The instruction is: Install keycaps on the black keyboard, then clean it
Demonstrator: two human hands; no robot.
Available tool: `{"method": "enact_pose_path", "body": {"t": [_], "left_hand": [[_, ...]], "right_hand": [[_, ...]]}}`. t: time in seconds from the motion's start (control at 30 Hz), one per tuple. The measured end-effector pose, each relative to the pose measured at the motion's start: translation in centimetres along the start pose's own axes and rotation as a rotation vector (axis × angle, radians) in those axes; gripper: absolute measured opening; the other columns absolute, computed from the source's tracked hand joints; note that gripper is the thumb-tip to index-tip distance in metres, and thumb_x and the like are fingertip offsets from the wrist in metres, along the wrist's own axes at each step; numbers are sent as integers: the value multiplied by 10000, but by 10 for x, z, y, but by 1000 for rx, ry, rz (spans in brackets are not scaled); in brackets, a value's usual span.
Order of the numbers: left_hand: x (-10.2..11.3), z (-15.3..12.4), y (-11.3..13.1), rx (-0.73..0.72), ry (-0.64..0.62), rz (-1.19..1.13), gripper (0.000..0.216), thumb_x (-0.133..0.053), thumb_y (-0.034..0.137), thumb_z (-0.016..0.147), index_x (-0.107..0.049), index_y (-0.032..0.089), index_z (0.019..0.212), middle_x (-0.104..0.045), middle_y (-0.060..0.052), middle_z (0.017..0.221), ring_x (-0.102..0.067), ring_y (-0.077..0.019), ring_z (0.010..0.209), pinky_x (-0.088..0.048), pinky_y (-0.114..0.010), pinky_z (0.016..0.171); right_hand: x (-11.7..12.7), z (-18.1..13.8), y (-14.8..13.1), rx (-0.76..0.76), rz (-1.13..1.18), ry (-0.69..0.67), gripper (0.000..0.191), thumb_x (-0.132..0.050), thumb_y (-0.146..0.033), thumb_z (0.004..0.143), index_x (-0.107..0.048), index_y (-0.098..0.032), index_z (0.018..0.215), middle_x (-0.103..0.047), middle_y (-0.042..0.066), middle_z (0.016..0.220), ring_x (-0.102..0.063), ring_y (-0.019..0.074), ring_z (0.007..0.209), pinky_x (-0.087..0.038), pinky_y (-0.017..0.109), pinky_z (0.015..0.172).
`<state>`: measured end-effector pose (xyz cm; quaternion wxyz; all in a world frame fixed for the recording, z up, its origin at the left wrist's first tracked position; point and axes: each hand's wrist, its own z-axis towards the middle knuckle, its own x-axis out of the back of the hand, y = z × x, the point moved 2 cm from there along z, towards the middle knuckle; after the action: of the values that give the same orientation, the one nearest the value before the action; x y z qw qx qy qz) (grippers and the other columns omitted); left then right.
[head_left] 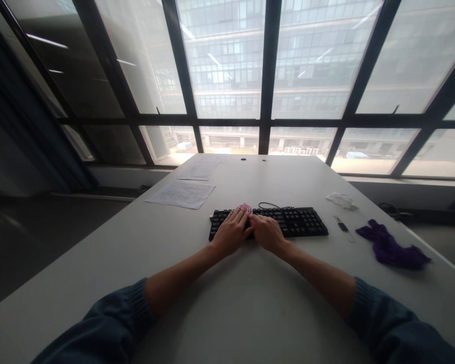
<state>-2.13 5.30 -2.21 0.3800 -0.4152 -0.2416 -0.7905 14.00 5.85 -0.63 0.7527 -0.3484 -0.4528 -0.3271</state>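
Note:
A black keyboard [296, 221] lies across the middle of the white table [136, 263], its cable looping behind it. My left hand [232, 231] rests on the keyboard's left part with its fingers laid flat. My right hand [267, 232] lies beside it on the keys, fingertips meeting the left hand's. At the fingertips of both hands sits a small pink round thing [244, 207] on the keyboard's far edge; I cannot tell whether either hand grips it.
Sheets of paper [181, 193] lie at the back left. A crumpled white tissue [340, 200], a small dark item [343, 226] and a purple cloth [392, 248] lie to the right. Big windows stand behind the table's far edge.

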Motion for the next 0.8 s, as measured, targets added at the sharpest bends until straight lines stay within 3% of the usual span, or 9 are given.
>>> {"method": "enact_pose_path", "body": {"t": [0.27, 0.5, 0.8], "left_hand": [[11, -5, 2, -86, -14, -36, 542, -452, 428, 1018, -430, 158, 1487, -489, -166, 1512, -416, -304, 1442, -343, -527, 1202], [6, -13, 6, -157, -29, -86, 552, -473, 323, 1007, -374, 143, 1519, -416, -159, 1566, -332, -294, 1490, -336, -522, 1225], [8, -11, 8, -167, -23, -34, 509, -471, 281, 998, -429, 122, 1480, -476, -171, 1521, -403, -292, 1452, -354, -508, 1214]], "right_hand": [[4, -15, 3, 45, 37, 24, 333, -367, -248, 1047, -640, -218, 1235, -745, 73, 1101, -694, 180, 1001, -459, 255, 878], [6, -28, 11, 78, 74, 17, 340, -409, -228, 1030, -627, -234, 1290, -743, 64, 1164, -692, 176, 1062, -464, 252, 936], [4, -27, 10, 101, 58, 50, 325, -414, -228, 1026, -641, -219, 1258, -753, 70, 1121, -704, 180, 1011, -474, 252, 881]]}}
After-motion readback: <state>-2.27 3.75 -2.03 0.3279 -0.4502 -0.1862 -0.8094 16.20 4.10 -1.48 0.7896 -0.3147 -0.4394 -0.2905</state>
